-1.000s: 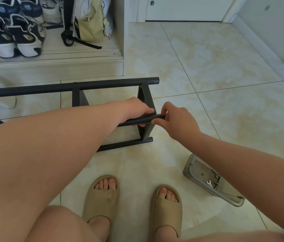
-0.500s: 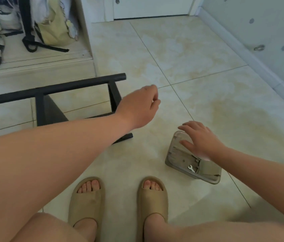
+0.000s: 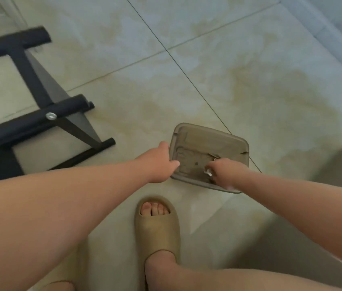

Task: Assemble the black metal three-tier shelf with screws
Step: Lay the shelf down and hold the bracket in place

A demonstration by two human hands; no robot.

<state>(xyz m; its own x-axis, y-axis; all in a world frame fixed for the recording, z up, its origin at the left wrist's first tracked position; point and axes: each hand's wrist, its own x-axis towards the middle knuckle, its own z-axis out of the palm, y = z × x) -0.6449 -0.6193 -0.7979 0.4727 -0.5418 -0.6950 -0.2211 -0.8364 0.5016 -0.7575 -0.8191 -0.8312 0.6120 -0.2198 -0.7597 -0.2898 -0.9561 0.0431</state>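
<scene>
The black metal shelf frame [image 3: 18,59] lies on its side on the tiled floor at the left, with a silver screw head [image 3: 51,116] showing on one tube. A shallow clear plastic tray [image 3: 207,131] sits on the floor in front of me. My left hand [image 3: 159,162] grips the tray's left rim, thumb over the edge. My right hand [image 3: 226,172] is inside the tray, with its fingertips pinching a small silvery metal part [image 3: 207,172]. I cannot tell whether it is a screw or the little wrench.
My foot in a tan slide sandal [image 3: 157,225] stands just below the tray, and my knees fill the bottom edge. A wall and baseboard [image 3: 334,38] run along the upper right. Bare tile lies between the tray and the wall.
Both hands left the shelf tube. The view swung down and right to the tray. My right hand went into it and closed on a small part; my left hand took the tray's rim.
</scene>
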